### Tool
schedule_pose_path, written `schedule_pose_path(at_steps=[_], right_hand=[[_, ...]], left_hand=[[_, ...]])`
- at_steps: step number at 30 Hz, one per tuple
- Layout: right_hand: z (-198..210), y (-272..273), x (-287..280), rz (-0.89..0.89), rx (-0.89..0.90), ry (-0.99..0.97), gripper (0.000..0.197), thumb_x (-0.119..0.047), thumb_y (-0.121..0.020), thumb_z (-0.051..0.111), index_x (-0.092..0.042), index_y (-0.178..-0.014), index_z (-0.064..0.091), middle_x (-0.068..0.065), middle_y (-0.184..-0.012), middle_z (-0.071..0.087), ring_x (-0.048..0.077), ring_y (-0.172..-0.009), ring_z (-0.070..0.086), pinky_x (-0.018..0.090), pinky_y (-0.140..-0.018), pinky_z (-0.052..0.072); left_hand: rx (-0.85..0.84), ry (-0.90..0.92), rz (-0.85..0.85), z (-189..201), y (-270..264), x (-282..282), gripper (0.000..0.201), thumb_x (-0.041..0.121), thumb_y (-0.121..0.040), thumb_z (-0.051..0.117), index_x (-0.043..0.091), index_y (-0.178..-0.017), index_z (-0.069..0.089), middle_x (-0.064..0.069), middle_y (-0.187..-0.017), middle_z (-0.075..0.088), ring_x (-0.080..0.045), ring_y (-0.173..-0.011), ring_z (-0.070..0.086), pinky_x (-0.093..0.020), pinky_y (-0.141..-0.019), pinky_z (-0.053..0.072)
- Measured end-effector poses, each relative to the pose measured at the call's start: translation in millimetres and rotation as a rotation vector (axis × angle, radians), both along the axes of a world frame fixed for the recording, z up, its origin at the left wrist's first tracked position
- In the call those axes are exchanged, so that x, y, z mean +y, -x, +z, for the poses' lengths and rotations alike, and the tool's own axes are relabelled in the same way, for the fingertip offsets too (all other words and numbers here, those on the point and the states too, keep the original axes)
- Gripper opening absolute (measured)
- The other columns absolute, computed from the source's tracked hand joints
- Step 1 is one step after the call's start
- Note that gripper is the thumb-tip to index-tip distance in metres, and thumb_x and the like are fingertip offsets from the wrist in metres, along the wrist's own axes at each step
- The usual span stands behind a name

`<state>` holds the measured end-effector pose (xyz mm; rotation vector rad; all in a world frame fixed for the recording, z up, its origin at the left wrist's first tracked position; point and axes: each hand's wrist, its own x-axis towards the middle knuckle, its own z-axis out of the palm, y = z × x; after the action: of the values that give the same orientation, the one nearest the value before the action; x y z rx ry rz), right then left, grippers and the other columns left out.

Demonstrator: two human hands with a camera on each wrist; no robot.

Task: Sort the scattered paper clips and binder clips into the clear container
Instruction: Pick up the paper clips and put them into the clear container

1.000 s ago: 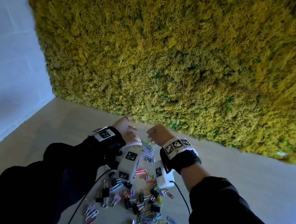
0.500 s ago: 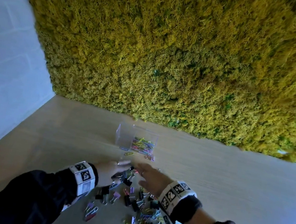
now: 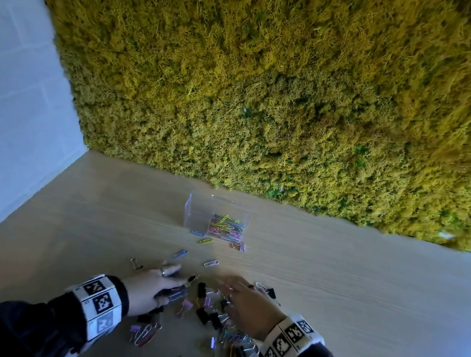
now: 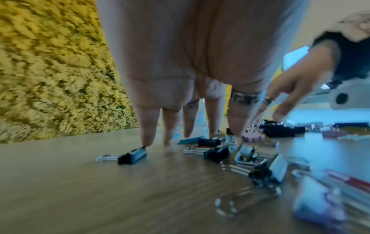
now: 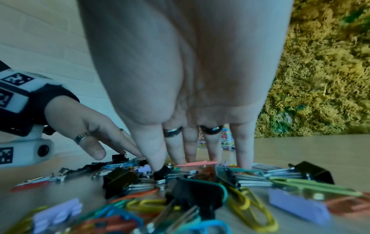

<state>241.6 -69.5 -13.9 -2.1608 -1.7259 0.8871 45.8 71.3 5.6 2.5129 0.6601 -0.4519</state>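
Note:
The clear container (image 3: 199,213) stands on the wooden table near the moss wall, with coloured paper clips (image 3: 225,228) heaped in its right half. A pile of paper clips and binder clips (image 3: 207,315) lies closer to me. My left hand (image 3: 173,280) rests on the pile's left side, fingers straight, tips on the table (image 4: 186,136) beside a black binder clip (image 4: 132,156). My right hand (image 3: 229,290) is spread over the pile's right side, its fingertips (image 5: 243,164) pressing among the clips. Neither hand holds anything.
A few loose clips (image 3: 206,240) lie just in front of the container, and two more paper clips (image 3: 211,263) lie between it and my hands. The yellow-green moss wall (image 3: 271,92) backs the table. A white wall (image 3: 8,114) bounds the left. Bare tabletop (image 3: 364,289) stretches right.
Both hands came back from over the container to the pile near me. They now lie flat on the clips with straight fingers.

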Motion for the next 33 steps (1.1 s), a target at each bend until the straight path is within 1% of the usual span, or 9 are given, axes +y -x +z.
schedule_pose_path(at_steps=[3,6,8,13,18,24,28,31,33], right_hand=[[-0.6,-8.7,0.2,0.046,-0.159,-0.072,0.039,-0.016,-0.089,0.045,-0.014,-0.128,0.049,-0.003,-0.127,0.052,0.012,-0.119,0.047,0.037,-0.104,0.041],[4.4,-12.3,15.2,-0.035,-0.193,-0.111,0.033,-0.023,-0.087,0.051,-0.023,-0.12,0.053,0.0,-0.125,0.052,0.018,-0.118,0.048,0.036,-0.103,0.04],[10.0,-9.1,24.1,-0.031,-0.168,-0.074,0.034,-0.028,-0.084,0.058,-0.023,-0.117,0.054,0.004,-0.122,0.051,0.022,-0.116,0.047,0.039,-0.101,0.041],[12.4,4.2,36.6,0.04,-0.171,0.02,0.037,-0.031,-0.08,0.064,-0.023,-0.116,0.057,0.006,-0.121,0.048,0.023,-0.113,0.048,0.038,-0.098,0.043],[8.1,10.2,47.7,-0.041,-0.118,0.012,0.038,-0.042,-0.075,0.068,-0.025,-0.108,0.059,0.003,-0.118,0.049,0.024,-0.109,0.051,0.04,-0.093,0.047],[8.4,15.1,58.6,-0.031,-0.098,0.014,0.026,-0.032,-0.078,0.066,-0.017,-0.1,0.063,0.006,-0.112,0.061,0.022,-0.1,0.059,0.037,-0.087,0.052],[14.4,-12.2,52.6,-0.294,0.023,-0.209,0.024,-0.035,-0.081,0.063,-0.016,-0.095,0.059,0.006,-0.098,0.066,0.019,-0.087,0.063,0.035,-0.079,0.055],[21.2,-53.0,38.6,-0.464,-0.138,-0.263,0.022,-0.032,-0.084,0.06,-0.015,-0.097,0.059,0.005,-0.101,0.067,0.017,-0.089,0.062,0.03,-0.082,0.052],[24.5,-71.7,28.1,-0.494,-0.278,-0.15,0.026,-0.034,-0.086,0.058,-0.017,-0.105,0.057,0.004,-0.113,0.063,0.02,-0.101,0.057,0.033,-0.091,0.047]], left_hand=[[-0.14,-0.067,0.1,-2.9,0.0,3.0,0.044,0.015,-0.091,0.052,0.025,-0.133,0.044,0.006,-0.148,0.031,-0.016,-0.134,0.036,-0.027,-0.11,0.03],[-0.206,-0.197,0.123,0.7,-17.2,1.6,0.042,0.033,-0.083,0.062,0.026,-0.122,0.051,0.005,-0.126,0.055,-0.014,-0.117,0.05,-0.028,-0.099,0.041],[-0.145,-0.185,0.152,4.9,-32.0,-0.6,0.044,0.036,-0.081,0.064,0.023,-0.121,0.05,0.003,-0.119,0.058,-0.014,-0.111,0.052,-0.026,-0.093,0.042],[-0.054,-0.186,0.155,4.1,-54.1,-2.0,0.025,0.013,-0.082,0.062,0.015,-0.107,0.059,-0.004,-0.113,0.063,-0.019,-0.104,0.058,-0.029,-0.09,0.048],[-0.299,-0.01,0.349,15.0,-54.4,17.8,0.016,0.004,-0.077,0.066,0.011,-0.092,0.066,0.003,-0.081,0.061,-0.016,-0.083,0.063,-0.02,-0.074,0.05],[-0.335,-0.015,0.57,20.1,-39.4,67.5,0.02,0.01,-0.078,0.069,0.008,-0.097,0.066,-0.005,-0.088,0.066,-0.015,-0.078,0.058,-0.02,-0.074,0.045],[-0.337,-0.044,0.598,13.2,-28.0,82.1,0.026,0.011,-0.082,0.065,0.008,-0.108,0.065,-0.015,-0.11,0.067,-0.025,-0.095,0.061,-0.022,-0.078,0.044],[-0.314,-0.121,0.531,15.1,-17.8,77.4,0.038,0.019,-0.085,0.062,0.008,-0.121,0.057,-0.015,-0.124,0.056,-0.027,-0.111,0.054,-0.028,-0.09,0.042],[-0.255,-0.166,0.422,18.3,-9.8,68.7,0.033,0.021,-0.083,0.064,0.011,-0.115,0.059,-0.008,-0.115,0.055,-0.022,-0.1,0.053,-0.021,-0.08,0.041]])
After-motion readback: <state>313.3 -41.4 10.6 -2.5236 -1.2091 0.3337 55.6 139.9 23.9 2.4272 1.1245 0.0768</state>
